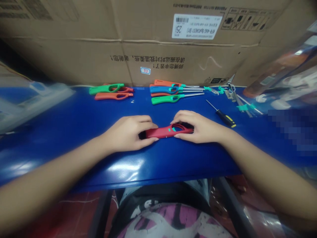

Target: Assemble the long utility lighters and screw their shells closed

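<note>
A red lighter body (163,132) with a teal trigger lies on the blue table (74,125), held at both ends. My left hand (128,134) is closed round its left end. My right hand (200,127) grips its right end, fingers curled over the handle loop.
Green and orange lighter shells (111,92) lie at the back left. A stack of lighters with metal tubes (173,92) lies at the back centre. A black and yellow screwdriver (223,115) and loose metal parts (235,97) are to the right. Cardboard boxes (153,39) stand behind.
</note>
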{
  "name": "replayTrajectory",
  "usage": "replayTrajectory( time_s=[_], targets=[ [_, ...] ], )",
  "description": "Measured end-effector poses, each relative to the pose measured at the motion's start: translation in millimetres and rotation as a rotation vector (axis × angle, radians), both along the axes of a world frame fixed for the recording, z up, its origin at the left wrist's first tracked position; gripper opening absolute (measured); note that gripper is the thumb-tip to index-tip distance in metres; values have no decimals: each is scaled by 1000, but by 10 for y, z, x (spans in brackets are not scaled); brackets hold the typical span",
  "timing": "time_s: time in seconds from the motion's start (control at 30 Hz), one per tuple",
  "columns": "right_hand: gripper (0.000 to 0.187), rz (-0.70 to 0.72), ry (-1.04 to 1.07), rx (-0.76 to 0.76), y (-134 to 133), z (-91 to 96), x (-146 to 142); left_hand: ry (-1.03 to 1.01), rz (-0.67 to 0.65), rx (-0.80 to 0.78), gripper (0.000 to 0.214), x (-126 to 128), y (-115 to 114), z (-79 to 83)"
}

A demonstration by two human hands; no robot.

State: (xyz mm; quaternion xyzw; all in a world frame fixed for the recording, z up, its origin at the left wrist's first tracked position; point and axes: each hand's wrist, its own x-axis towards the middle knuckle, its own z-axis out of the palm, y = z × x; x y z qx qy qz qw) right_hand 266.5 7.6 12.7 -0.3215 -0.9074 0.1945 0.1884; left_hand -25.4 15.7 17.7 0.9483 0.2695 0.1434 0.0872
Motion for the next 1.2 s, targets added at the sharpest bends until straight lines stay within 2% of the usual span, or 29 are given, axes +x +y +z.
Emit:
replayTrajectory(
  time_s=[0.17,0.43,0.57,0.8,1.2],
  targets=[
    [30,0,-37,4,-1,-6,-2,10,0,-23,30,11,-2,-4],
    [31,-21,-56,-12,-4,-13,-15,1,62,-143,29,40,-18,2],
    [35,-34,-136,70,-14,-24,-22,49,77,-96,25,63,-60,18],
    [39,-14,-194,114,-53,-35,-58,198,90,120,19,98,-122,15],
    [32,8,-162,65,-80,-16,-68,17,26,47,29,30,-22,-77]
  ],
)
